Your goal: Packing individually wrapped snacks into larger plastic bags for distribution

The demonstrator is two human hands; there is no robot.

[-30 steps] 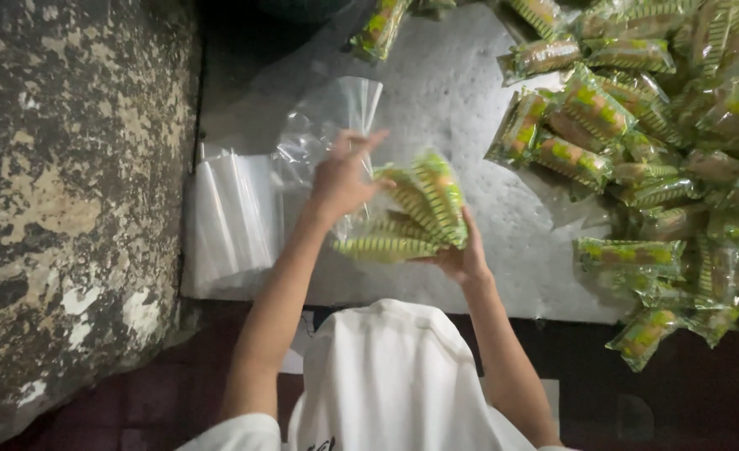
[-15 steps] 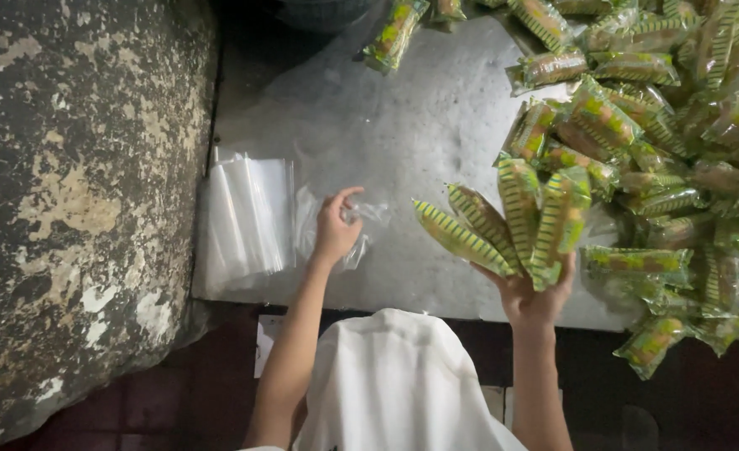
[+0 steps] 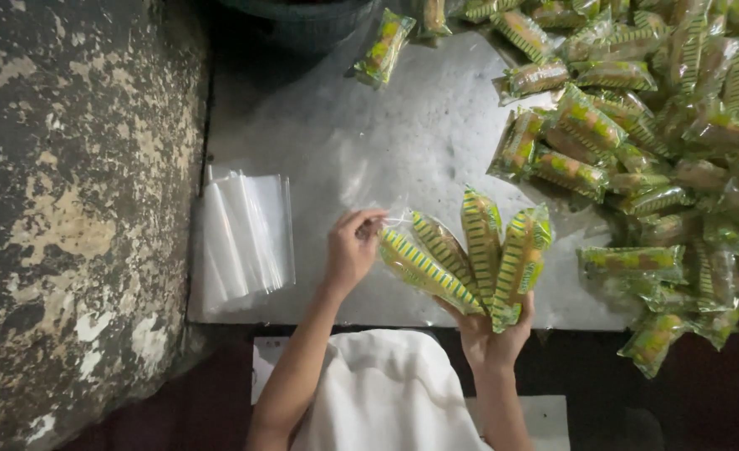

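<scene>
View: a head camera looked straight down at a pale, worn work surface [image 3: 403,125], with a mottled, peeling wall [image 3: 77,209] along the left.
Right hand: the right hand [image 3: 496,334] sat at the near edge of the surface, palm up, fingers closed around the near ends of four snack packets [image 3: 469,255], which fanned away from it.
Left hand: the left hand [image 3: 351,248] was just left of the fan, thumb and fingertips pinched on a clear plastic bag [image 3: 394,221] at the tip of the leftmost packet; how far the bag covered the packets could not be told.
Packets: long, green and yellow striped, sealed in glossy film.
Handling: they looked light and a little crushable, with slippery wrappers that could slide out of a loose fan; a firm hold at the bunched near ends seemed safest.
Bag handling: the bag looked thin, limp and clingy, best held at its open rim.
Bag stack: a stack of clear bags [image 3: 244,238] lay flat to the left, well apart from the hands.
Heap: a heap of packets [image 3: 670,142] crowded the right and far right.
Open room: bare surface lay between the stack and the heap, beyond the hands.
Edges: the near edge of the surface ran just under the wrists, with white cloth [image 3: 386,392] below it.
</scene>
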